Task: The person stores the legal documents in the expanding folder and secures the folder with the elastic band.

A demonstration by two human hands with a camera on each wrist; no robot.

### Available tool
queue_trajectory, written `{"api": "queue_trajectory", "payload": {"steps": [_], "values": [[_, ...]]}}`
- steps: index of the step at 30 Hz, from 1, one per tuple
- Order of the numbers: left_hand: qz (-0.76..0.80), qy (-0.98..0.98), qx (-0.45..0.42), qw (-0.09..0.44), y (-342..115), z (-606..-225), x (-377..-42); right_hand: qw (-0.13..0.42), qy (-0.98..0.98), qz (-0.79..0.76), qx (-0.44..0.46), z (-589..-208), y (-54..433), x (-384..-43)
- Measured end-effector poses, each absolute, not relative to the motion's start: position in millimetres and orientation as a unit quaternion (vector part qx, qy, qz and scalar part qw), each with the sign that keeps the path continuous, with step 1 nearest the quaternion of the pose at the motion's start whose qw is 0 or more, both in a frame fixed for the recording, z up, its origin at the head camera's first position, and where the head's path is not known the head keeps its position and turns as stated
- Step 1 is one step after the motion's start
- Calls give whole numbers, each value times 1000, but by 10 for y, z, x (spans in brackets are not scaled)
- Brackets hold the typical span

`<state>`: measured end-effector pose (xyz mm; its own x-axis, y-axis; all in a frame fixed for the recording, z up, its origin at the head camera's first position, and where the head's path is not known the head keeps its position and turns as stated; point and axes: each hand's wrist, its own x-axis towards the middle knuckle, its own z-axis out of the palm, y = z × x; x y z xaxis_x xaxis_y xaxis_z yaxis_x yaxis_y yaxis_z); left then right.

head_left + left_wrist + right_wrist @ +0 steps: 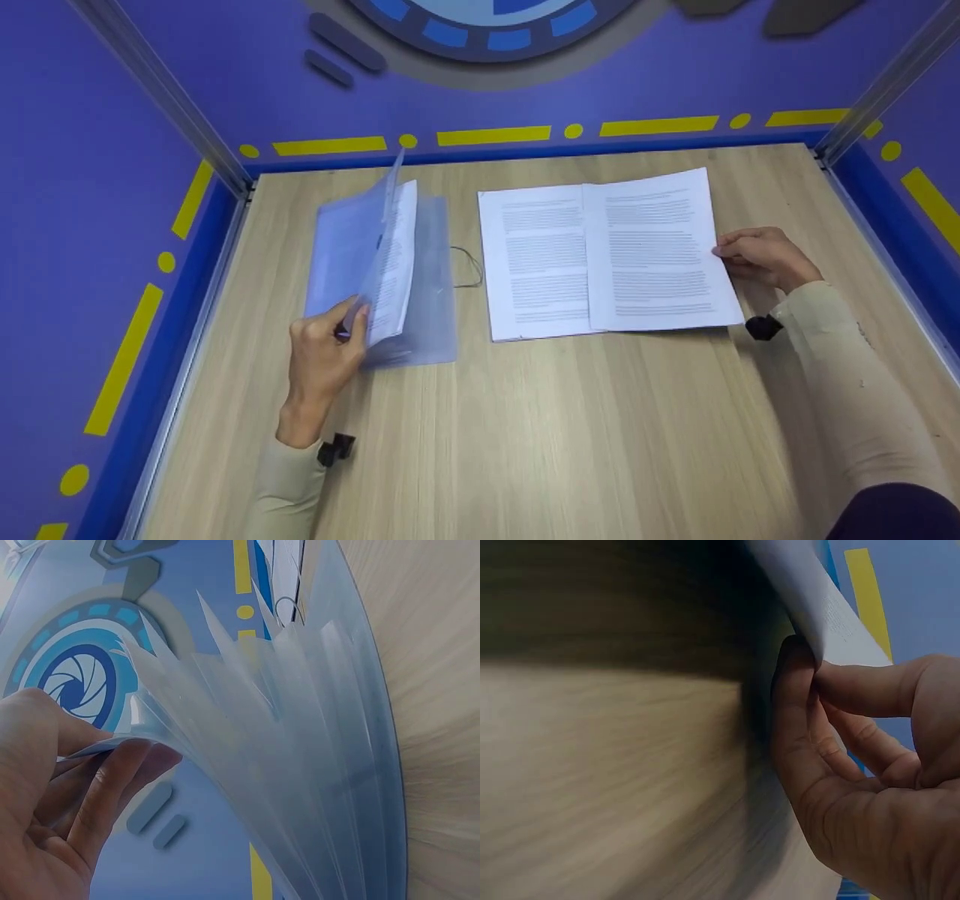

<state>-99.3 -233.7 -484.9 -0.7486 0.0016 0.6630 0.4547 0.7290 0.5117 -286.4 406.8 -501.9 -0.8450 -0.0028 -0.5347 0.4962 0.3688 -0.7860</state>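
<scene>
On the left of the table lies a translucent blue expanding file folder (435, 315), its cover (341, 240) spread to the left. My left hand (322, 356) pinches part of the folder near its front edge and lifts it. White printed sheets (397, 277) stand tilted inside. In the left wrist view, the folder's pleats (300, 742) fan out beside the fingers. To the right lie printed papers (544, 262), spread like an open booklet. My right hand (769, 255) pinches the right edge of the right-hand page (656, 255), which is raised there; the right wrist view shows thumb and forefinger on the paper (810, 600).
A thin looped cord (476, 266) sticks out from the folder towards the papers. Everything rests on a wood-grain table (570, 435). Blue walls (480, 105) with yellow markings and metal corner rails enclose the back and sides.
</scene>
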Motion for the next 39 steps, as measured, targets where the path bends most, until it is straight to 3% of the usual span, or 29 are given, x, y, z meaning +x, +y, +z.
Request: {"api": "queue_trajectory", "payload": {"steps": [15,39], "values": [[-348,-861,-140,343,-2347,-4851,-999,235,758,-589,153,-4923,4028,-2830],[-365,-856,-135,340,-2363,-4839,-998,235,658,-706,116,-4851,3579,-2752]]}}
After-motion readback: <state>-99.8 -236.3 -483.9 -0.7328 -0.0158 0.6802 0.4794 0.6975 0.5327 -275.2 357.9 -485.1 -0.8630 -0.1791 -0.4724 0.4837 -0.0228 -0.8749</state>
